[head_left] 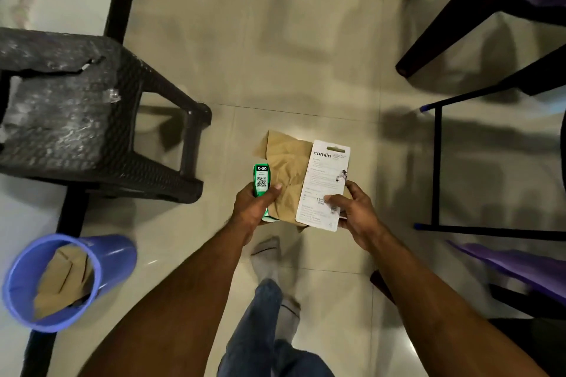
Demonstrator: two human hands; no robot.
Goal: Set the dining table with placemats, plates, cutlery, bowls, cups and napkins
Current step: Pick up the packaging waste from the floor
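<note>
Both hands are up in front of the body, over the tiled floor (pixel 306 40), and both are busy. The left hand (pixel 255 208) curls round a small green box (pixel 261 180) marked C-50 with a QR code, thumb pressed onto the crumpled brown paper bag (pixel 286 174) that spans between the 2 hands. The right hand (pixel 355 208) pinches a white Camlin packaging card (pixel 324 184), thumb on its printed face near the barcode, fingers behind; the card overlaps the bag's right side.

Left of the left hand, and further out, stands a dark woven-pattern plastic stool (pixel 76 116). Below and well left of that hand sits a blue bucket-style bin (pixel 107 257) with brown paper (pixel 64 281) inside it. Out to the right of the right hand are dark chair legs (pixel 436 162) with blue tips and purple seat edges (pixel 514 269). Directly beneath the forearms, blue jeans and grey socks (pixel 269 257) show on the floor. No placemat, plate, cutlery, bowl, cup or napkin is in view; the hands carry only the box, bag and card.
</note>
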